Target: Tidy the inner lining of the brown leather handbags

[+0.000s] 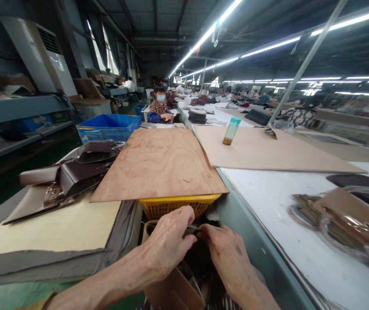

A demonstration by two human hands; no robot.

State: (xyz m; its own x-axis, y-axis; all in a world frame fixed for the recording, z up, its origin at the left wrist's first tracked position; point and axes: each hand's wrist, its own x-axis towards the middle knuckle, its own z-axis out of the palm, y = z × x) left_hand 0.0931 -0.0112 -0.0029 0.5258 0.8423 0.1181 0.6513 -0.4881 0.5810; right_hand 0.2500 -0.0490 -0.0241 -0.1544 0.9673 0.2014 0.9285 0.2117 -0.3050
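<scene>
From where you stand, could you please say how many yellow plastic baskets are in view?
1: the yellow slatted plastic basket, beneath the near edge of the brown wooden board, just beyond the left hand and right hand. Others may be hidden.

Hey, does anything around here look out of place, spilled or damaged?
I see no spill or damage. The untidiest spot is the brown leather pieces on your left, heaped at odd angles. The plywood board also lies over the yellow basket like a makeshift lid.
</scene>
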